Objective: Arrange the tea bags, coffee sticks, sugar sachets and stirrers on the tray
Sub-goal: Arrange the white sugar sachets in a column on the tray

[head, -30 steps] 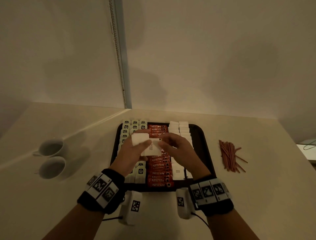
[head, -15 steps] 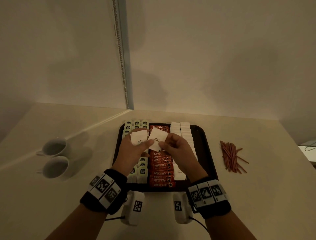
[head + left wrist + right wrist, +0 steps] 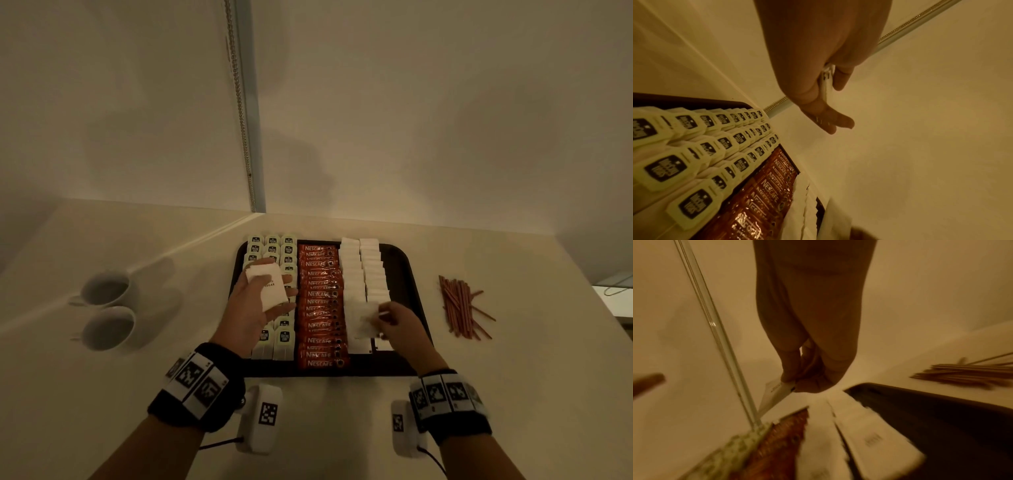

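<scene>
A dark tray [image 3: 404, 270] carries three columns of tea bags [image 3: 272, 245], a red column of coffee sticks [image 3: 320, 308] and two columns of white sugar sachets [image 3: 363, 263]. My left hand [image 3: 255, 305] hovers over the tea bags, palm up, holding a small stack of sugar sachets [image 3: 270, 286] between thumb and fingers; the stack [image 3: 825, 84] shows edge-on in the left wrist view. My right hand [image 3: 399, 323] pinches one sugar sachet [image 3: 364, 320] low over the near end of the sachet columns; that pinched sachet [image 3: 777, 391] also shows, blurred, in the right wrist view. Brown stirrers [image 3: 460, 305] lie on the table right of the tray.
Two white cups [image 3: 108, 310] stand on the table left of the tray. A wall runs close behind the tray, with a vertical rail and bead chain [image 3: 245, 137]. The table's right edge [image 3: 582, 318] lies beyond the stirrers.
My right hand has drawn one sachet off the stack and carried it right and down to the sachet columns. My left hand stayed over the tea bags with the stack.
</scene>
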The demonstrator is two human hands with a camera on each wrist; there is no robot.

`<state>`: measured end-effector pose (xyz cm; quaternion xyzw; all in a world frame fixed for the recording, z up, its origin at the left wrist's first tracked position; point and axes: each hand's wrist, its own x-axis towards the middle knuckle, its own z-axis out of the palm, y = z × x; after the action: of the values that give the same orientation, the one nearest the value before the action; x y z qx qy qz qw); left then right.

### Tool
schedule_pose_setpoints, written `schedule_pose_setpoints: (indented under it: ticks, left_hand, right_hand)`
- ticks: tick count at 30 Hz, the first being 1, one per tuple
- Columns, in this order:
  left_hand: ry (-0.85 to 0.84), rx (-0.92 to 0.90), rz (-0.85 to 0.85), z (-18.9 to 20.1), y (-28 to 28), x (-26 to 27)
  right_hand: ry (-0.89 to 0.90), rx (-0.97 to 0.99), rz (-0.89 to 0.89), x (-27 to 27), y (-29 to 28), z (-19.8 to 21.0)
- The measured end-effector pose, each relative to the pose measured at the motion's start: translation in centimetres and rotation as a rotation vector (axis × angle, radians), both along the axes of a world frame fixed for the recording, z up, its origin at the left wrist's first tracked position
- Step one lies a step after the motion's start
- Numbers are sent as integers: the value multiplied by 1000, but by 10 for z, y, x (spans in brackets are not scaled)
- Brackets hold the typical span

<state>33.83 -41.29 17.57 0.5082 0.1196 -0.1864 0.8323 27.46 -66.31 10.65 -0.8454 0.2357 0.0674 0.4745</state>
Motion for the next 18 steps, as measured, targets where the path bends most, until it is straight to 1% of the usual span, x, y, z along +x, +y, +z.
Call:
schedule_pose_setpoints:
  ticks: [3,5,8,10,12,16,18]
  left_hand:
    - [-10,40,-3,1,1,1]
    - [-4,39,1,0,1,1]
    - [1,29,-7,1,-1,0]
    - [7,26,-11,1,0,1]
    - [28,-8,-15,-1,1,2]
    - [83,-147,-15,-3,4,2]
    - [86,-175,-27,-3,4,3]
  right_hand:
    - [123,-24,-23,-14,-6,-27]
    - [157,-19,-48,-18,-4,-35]
    - [158,-10,-74,-19,1,-42]
    - [148,-37,-93,-17,4,-45]
    - [133,-89,-104,-15,8,-48]
    - [117,-253,-95,-11,15,-53]
    - [130,-292,-86,-10,16,-54]
